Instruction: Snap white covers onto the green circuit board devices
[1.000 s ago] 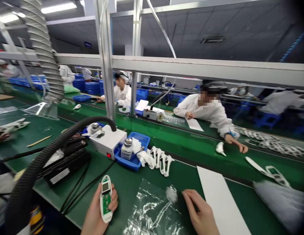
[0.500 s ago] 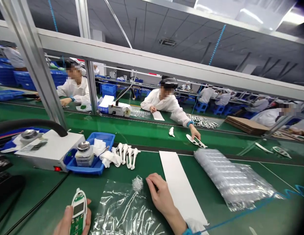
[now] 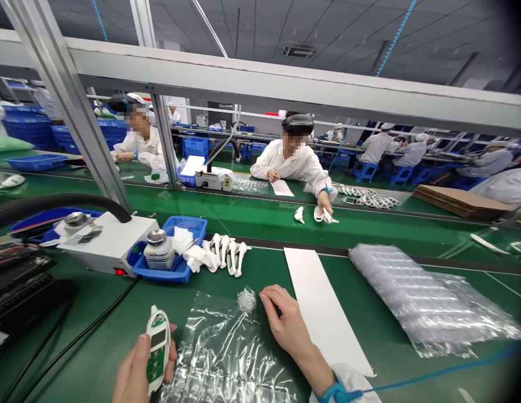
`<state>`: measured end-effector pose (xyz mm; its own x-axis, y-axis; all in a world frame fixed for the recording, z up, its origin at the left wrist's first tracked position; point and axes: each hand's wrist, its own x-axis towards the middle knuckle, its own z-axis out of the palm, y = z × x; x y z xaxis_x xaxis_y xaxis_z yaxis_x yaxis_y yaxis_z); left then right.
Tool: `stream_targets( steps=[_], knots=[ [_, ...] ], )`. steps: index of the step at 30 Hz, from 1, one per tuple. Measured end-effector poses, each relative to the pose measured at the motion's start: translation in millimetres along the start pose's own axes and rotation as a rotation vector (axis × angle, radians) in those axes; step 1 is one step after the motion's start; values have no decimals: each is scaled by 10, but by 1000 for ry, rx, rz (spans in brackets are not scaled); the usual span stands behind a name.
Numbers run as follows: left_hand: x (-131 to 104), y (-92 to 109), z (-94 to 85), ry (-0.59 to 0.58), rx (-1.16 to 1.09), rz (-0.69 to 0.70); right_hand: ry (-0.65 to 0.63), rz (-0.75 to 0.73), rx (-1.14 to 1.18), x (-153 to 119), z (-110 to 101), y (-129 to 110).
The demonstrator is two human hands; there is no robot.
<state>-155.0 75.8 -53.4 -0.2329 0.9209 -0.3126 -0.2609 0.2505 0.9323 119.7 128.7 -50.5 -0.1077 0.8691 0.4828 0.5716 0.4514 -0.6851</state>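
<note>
Left hand (image 3: 134, 369) around device (image 3: 158, 348), right hand (image 3: 290, 323) pinched (contents unclear), co-worker's hand (image 3: 325, 201) now nearer white piece (image 3: 299, 214)

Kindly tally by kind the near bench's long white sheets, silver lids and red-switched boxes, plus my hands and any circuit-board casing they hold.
Long white sheet: 1
Silver lids: 2
Red-switched box: 1
Left hand and right hand: 2
Circuit-board casing: 1
Total: 7

One elongated white housing (image 3: 164, 316), gripped in the left hand (image 3: 134, 372), stands near upright, narrow tip uppermost; green circuit board exposed within the rim, dark rectangular display toward the upper end. Transparent plastic sheet (image 3: 214, 341) lies creased beside it. Clear crumpled cluster (image 3: 247, 301) sits at the sheet's far end, just beside the right hand (image 3: 287, 320).
</note>
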Motion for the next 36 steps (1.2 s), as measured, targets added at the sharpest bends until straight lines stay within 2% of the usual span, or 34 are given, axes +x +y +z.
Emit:
stream_targets(
  steps=[8,15,23,36],
  knots=[
    [-56,39,78,-29,18,95,9,-1,19,-9,-9,69],
    [-73,61,97,-38,30,179,-134,-28,-23,-20,82,91],
    [-49,29,49,-81,34,194,-257,-60,-92,-33,116,105],
    [-87,65,98,-71,56,243,-306,-82,-167,-21,116,127]
  ],
)
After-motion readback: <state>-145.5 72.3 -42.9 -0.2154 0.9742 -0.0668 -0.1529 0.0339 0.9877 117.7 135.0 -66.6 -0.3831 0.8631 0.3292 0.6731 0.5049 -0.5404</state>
